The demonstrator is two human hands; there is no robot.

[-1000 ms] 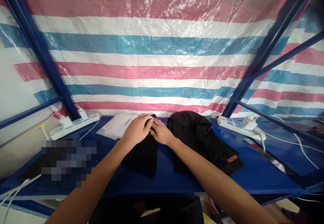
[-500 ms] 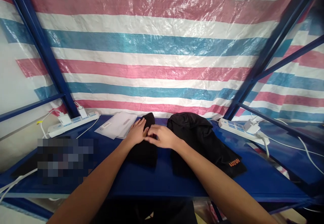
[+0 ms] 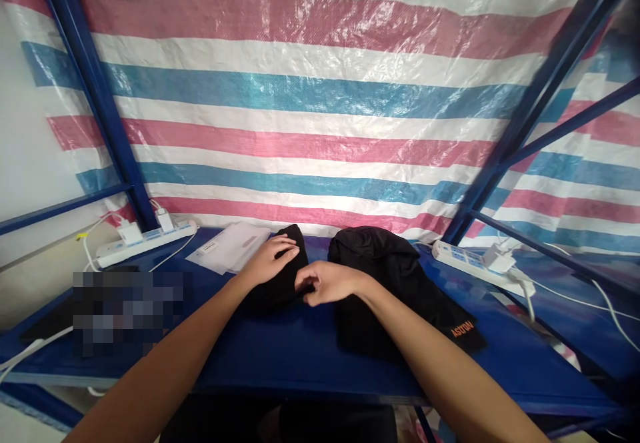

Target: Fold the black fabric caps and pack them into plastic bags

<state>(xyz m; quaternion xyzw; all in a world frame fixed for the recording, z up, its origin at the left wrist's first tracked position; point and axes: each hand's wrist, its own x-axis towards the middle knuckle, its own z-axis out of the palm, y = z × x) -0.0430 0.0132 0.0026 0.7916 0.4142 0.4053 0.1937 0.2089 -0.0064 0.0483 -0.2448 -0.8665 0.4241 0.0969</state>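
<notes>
A folded piece of black cloth (image 3: 283, 281) lies on the blue tabletop in front of me. My left hand (image 3: 270, 259) rests on its left and upper part with the fingers stretched out. At the cloth's right edge, the thumb and fingers of my right hand (image 3: 327, 283) are curled together in a pinch on the fabric. To the right is a larger black garment (image 3: 380, 263), partly rumpled, with orange lettering near its lower right corner. My right forearm passes over it and hides some of it.
Translucent plastic bags (image 3: 230, 246) lie behind my left hand. White power strips with plugs stand at left (image 3: 145, 243) and right (image 3: 480, 266), trailing cables. A blurred dark item (image 3: 125, 313) sits at left. Blue metal posts and a striped sheet (image 3: 310, 136) bound the back.
The near part of the black cloth has been drawn up, so it reaches less far toward me. My right hand has moved slightly right and down; my left hand has shifted a little left.
</notes>
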